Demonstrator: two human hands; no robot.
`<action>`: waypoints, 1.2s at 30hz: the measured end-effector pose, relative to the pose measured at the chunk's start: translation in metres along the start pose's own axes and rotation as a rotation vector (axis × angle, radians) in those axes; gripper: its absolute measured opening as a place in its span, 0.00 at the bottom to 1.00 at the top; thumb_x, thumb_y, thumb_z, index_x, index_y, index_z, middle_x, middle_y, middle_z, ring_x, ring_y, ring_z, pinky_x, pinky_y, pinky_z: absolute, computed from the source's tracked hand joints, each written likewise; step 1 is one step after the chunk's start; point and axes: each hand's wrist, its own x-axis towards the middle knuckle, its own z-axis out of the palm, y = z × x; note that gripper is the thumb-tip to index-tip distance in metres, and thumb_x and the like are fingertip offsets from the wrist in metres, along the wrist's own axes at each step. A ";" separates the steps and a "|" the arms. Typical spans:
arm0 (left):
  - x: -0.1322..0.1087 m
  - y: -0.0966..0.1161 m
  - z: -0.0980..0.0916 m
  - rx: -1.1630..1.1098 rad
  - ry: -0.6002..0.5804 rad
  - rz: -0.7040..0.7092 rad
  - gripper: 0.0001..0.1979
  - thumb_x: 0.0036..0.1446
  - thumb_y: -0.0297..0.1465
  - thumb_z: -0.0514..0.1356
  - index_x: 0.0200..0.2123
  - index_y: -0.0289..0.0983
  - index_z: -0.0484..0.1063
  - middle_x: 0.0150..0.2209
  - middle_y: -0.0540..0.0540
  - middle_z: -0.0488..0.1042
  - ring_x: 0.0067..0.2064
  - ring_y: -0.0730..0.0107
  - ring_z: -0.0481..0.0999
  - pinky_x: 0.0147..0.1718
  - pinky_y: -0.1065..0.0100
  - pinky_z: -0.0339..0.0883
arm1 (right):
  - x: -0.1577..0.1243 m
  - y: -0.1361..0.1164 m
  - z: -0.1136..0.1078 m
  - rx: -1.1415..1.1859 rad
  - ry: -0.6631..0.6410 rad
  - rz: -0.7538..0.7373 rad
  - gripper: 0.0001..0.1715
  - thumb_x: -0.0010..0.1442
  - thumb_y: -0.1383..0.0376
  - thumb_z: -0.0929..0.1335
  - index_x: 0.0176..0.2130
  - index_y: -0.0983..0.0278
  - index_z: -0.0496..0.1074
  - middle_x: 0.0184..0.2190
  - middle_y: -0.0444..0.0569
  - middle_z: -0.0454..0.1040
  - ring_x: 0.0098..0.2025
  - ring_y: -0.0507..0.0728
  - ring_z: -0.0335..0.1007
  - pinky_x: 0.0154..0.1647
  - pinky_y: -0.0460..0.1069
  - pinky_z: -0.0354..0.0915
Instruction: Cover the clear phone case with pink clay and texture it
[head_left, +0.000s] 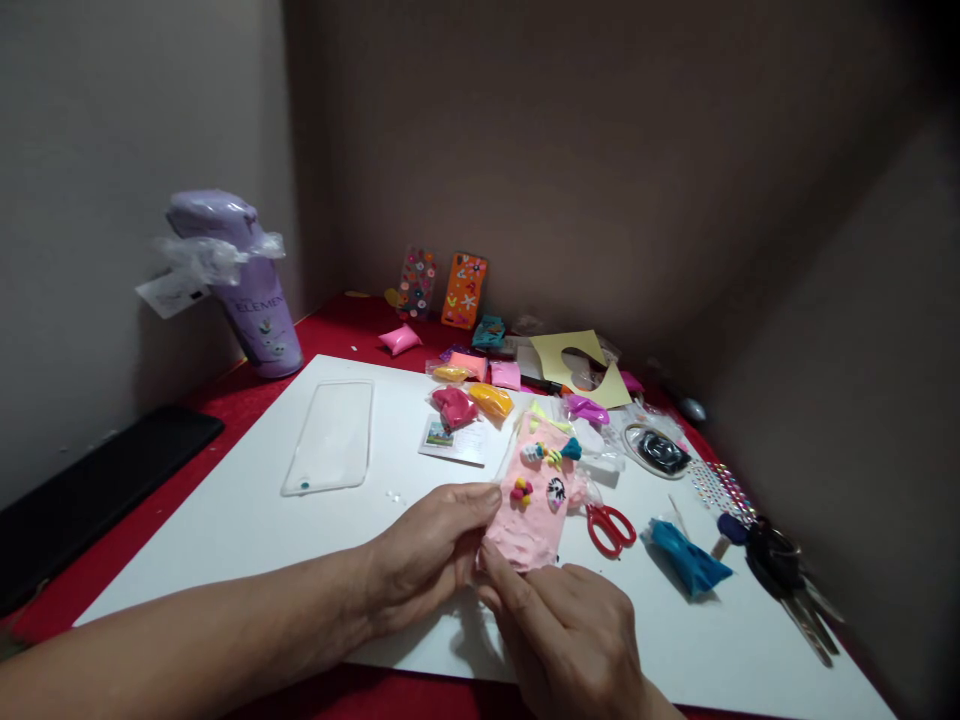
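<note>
Both hands hold a phone case covered in pink clay (534, 495), decorated with small coloured clay pieces, just above the white board (247, 510). My left hand (427, 545) grips its left edge, fingers closed round it. At the case's bottom corner, my right hand (570, 625) pinches or presses the clay with thumb and forefinger. A clear phone case (331, 437) lies flat on the board to the left.
Bags of coloured clay (472, 400), red scissors (611, 527), a blue clay bag (686, 560), keys (787, 580) and a tape roll (660, 450) lie on the right. A purple bottle (247, 290) stands at back left. Two decorated cases (442, 288) lean on the wall.
</note>
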 end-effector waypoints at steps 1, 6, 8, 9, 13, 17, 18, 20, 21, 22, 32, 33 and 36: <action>0.000 0.000 -0.001 0.000 -0.001 0.003 0.12 0.58 0.31 0.54 0.25 0.30 0.67 0.25 0.45 0.66 0.23 0.76 0.65 0.21 0.75 0.58 | 0.000 0.000 0.000 -0.001 -0.002 0.010 0.16 0.58 0.70 0.66 0.46 0.75 0.70 0.18 0.45 0.70 0.19 0.49 0.62 0.19 0.47 0.50; 0.000 -0.002 -0.002 0.013 -0.017 0.014 0.12 0.60 0.31 0.52 0.29 0.29 0.69 0.25 0.46 0.65 0.23 0.76 0.65 0.21 0.74 0.59 | -0.001 0.001 -0.001 0.071 0.009 0.042 0.17 0.57 0.72 0.66 0.47 0.75 0.70 0.17 0.44 0.69 0.18 0.49 0.61 0.19 0.46 0.50; 0.001 -0.003 -0.002 0.016 -0.028 0.005 0.13 0.61 0.30 0.50 0.31 0.29 0.69 0.26 0.44 0.67 0.23 0.75 0.66 0.22 0.73 0.60 | -0.001 0.001 -0.003 0.113 0.024 0.058 0.16 0.57 0.73 0.66 0.47 0.74 0.70 0.17 0.44 0.69 0.18 0.49 0.61 0.20 0.46 0.52; 0.001 -0.003 -0.002 0.014 -0.031 0.000 0.13 0.61 0.30 0.50 0.31 0.28 0.70 0.27 0.44 0.67 0.24 0.75 0.67 0.23 0.73 0.61 | -0.001 0.001 -0.004 0.127 0.034 0.066 0.16 0.56 0.73 0.66 0.46 0.74 0.70 0.17 0.44 0.69 0.18 0.48 0.61 0.20 0.46 0.52; 0.001 -0.002 -0.001 0.010 -0.002 0.010 0.12 0.61 0.29 0.50 0.28 0.29 0.68 0.27 0.42 0.69 0.26 0.73 0.69 0.25 0.73 0.61 | 0.000 0.000 -0.006 0.155 0.069 0.085 0.17 0.56 0.73 0.66 0.47 0.72 0.70 0.18 0.43 0.70 0.18 0.48 0.61 0.20 0.45 0.53; 0.001 -0.002 -0.001 0.017 0.007 0.000 0.12 0.60 0.30 0.52 0.28 0.29 0.69 0.27 0.43 0.69 0.25 0.74 0.68 0.24 0.73 0.60 | -0.001 0.001 -0.005 0.147 0.041 0.103 0.18 0.57 0.73 0.66 0.48 0.72 0.69 0.18 0.42 0.69 0.18 0.48 0.60 0.20 0.45 0.53; 0.001 -0.002 -0.001 0.019 0.008 0.002 0.12 0.60 0.30 0.52 0.28 0.29 0.68 0.26 0.43 0.68 0.25 0.75 0.68 0.24 0.74 0.60 | -0.001 0.002 -0.004 0.134 0.028 0.104 0.18 0.57 0.72 0.66 0.49 0.73 0.68 0.17 0.42 0.68 0.18 0.48 0.60 0.20 0.45 0.53; 0.000 -0.003 -0.001 0.025 0.002 0.002 0.13 0.60 0.30 0.51 0.27 0.29 0.68 0.24 0.45 0.67 0.24 0.76 0.67 0.24 0.74 0.60 | -0.001 0.003 -0.003 0.094 0.002 0.098 0.18 0.58 0.72 0.66 0.49 0.73 0.68 0.17 0.42 0.67 0.18 0.48 0.59 0.20 0.45 0.52; 0.000 -0.003 -0.001 0.030 0.001 0.001 0.13 0.61 0.30 0.51 0.27 0.29 0.67 0.24 0.46 0.66 0.23 0.76 0.66 0.23 0.75 0.60 | 0.000 0.003 -0.003 0.073 -0.010 0.090 0.18 0.58 0.72 0.65 0.49 0.73 0.69 0.16 0.42 0.67 0.18 0.48 0.59 0.20 0.45 0.52; 0.000 -0.003 -0.001 0.034 0.002 -0.001 0.13 0.61 0.30 0.50 0.27 0.30 0.67 0.23 0.46 0.65 0.22 0.76 0.66 0.22 0.75 0.59 | 0.001 0.003 -0.002 0.054 -0.019 0.076 0.18 0.58 0.72 0.65 0.49 0.73 0.69 0.16 0.42 0.67 0.18 0.48 0.59 0.20 0.46 0.51; 0.001 -0.002 -0.001 0.044 0.025 -0.005 0.12 0.60 0.29 0.50 0.25 0.32 0.64 0.22 0.48 0.64 0.21 0.77 0.64 0.21 0.75 0.58 | 0.001 0.002 -0.001 0.045 -0.033 0.055 0.19 0.59 0.71 0.65 0.50 0.72 0.68 0.17 0.42 0.67 0.18 0.49 0.58 0.20 0.47 0.49; 0.002 -0.002 -0.001 0.044 0.020 -0.003 0.12 0.60 0.29 0.50 0.26 0.31 0.64 0.22 0.47 0.64 0.22 0.76 0.64 0.21 0.74 0.59 | 0.000 0.002 -0.002 0.056 -0.031 0.058 0.19 0.59 0.71 0.65 0.50 0.73 0.68 0.17 0.42 0.68 0.18 0.49 0.58 0.20 0.46 0.49; 0.001 -0.003 -0.002 0.051 0.001 0.007 0.12 0.61 0.30 0.50 0.26 0.31 0.64 0.23 0.47 0.64 0.23 0.76 0.64 0.22 0.74 0.59 | -0.001 0.003 -0.003 0.070 -0.037 0.065 0.18 0.59 0.71 0.65 0.50 0.73 0.68 0.17 0.43 0.67 0.18 0.49 0.59 0.20 0.46 0.50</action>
